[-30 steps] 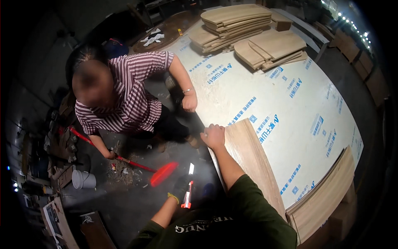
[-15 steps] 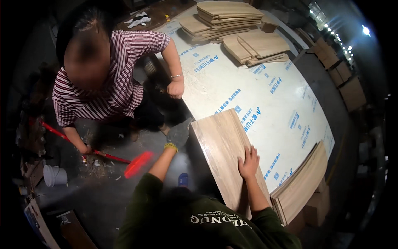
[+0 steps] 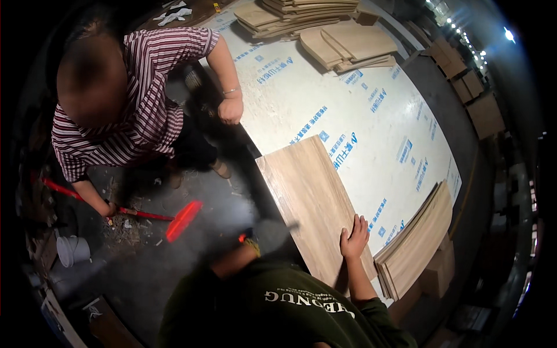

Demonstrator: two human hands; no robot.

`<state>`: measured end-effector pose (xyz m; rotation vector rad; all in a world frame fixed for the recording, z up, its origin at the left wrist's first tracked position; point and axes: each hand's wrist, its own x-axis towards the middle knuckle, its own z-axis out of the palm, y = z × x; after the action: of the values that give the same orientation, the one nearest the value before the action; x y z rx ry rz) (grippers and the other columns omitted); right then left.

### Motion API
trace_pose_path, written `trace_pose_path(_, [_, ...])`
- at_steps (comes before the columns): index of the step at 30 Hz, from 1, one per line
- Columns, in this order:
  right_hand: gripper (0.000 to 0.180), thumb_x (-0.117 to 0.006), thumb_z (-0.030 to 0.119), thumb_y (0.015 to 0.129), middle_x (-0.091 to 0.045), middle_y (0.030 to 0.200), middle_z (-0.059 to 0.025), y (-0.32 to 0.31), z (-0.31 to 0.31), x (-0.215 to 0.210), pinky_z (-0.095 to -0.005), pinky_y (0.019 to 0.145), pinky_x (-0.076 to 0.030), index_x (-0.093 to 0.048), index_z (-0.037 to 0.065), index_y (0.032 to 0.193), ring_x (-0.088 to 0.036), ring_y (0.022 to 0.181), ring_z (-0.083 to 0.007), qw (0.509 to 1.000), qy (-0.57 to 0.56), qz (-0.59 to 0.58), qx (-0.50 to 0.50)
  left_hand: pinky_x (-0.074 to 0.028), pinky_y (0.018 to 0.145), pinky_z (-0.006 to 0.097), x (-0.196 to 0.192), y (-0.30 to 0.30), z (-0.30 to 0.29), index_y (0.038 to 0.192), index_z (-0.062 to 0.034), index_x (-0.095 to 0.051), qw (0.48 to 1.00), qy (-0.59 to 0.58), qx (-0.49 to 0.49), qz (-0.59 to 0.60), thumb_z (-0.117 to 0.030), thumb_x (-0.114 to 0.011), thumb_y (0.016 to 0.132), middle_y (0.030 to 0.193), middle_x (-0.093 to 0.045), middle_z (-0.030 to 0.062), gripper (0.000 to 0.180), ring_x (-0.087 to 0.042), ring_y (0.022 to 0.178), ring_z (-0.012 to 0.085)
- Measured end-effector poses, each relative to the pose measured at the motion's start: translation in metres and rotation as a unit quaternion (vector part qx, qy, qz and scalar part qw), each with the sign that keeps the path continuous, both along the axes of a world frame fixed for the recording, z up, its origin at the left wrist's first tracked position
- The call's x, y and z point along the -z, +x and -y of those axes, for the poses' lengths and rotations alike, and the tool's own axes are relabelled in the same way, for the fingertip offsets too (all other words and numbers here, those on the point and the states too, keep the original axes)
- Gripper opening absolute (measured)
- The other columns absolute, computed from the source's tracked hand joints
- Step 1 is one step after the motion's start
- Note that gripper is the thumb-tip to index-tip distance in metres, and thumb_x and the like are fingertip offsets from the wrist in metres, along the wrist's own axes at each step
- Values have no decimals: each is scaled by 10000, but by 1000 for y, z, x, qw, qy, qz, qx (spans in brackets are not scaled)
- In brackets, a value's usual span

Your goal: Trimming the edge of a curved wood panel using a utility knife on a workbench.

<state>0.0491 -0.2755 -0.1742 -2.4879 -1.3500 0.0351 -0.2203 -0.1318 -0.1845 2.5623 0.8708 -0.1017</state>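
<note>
A wood-grain panel (image 3: 307, 197) lies along the near left edge of the table. My bare right hand (image 3: 355, 239) rests on it near its right edge, fingers stretched out and thumb apart. Beside the panel's left edge is my left hand (image 3: 272, 239), in a grey glove with a yellow cuff. It is smeared by motion, so its fingers and anything in them cannot be made out. A narrow dark tip reaches from it to the panel's edge.
The table (image 3: 371, 133) has a white surface with blue print. Curved panels (image 3: 418, 243) lean together at the right, and more panel stacks (image 3: 348, 43) lie at the far end. A person (image 3: 145, 93) at the left holds a red broom (image 3: 183, 220) near a white bucket (image 3: 73, 250).
My left hand has come back toward me along the panel's left edge. My right hand sits a little nearer the panel's near end. The view has shifted slightly.
</note>
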Motion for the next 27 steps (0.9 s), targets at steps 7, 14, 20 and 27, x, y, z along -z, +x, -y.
trace_pose_path(7, [648,-586,337,828,-385,1442,-202,2,-2,1,-578,1082,-222,-414,117,1412,-309,1357,-410,1000,21,-9,-6,-438,443,401,8,-17,-82,1220,-182,-610,978,107,-106,148,-275,-451,964,602,-573,94,316,-560,497,243])
trace_pose_path(14, [654,-597,334,821,-382,1448,-192,-1,-5,-4,-561,1088,-225,-413,123,1412,-307,1360,-401,1000,9,-10,-3,-503,553,398,23,-9,-122,1361,-199,-492,959,190,-209,-24,-167,-480,889,737,-652,130,473,-625,611,265])
trace_pose_path(20, [659,-601,326,815,-382,1449,-188,-1,-1,-2,-558,1094,-218,-412,127,1414,-304,1364,-395,1000,5,-6,7,-473,474,413,-33,2,8,1365,-284,-486,998,-18,-58,28,-195,-426,957,644,-634,102,422,-597,500,279])
trace_pose_path(27, [651,-600,319,814,-399,1436,-196,-2,-4,-3,-544,1093,-225,-422,121,1409,-322,1354,-398,1000,18,-2,-3,-411,378,365,14,-20,-74,1156,-118,-602,974,92,-113,175,-265,-424,984,553,-565,100,287,-546,430,238])
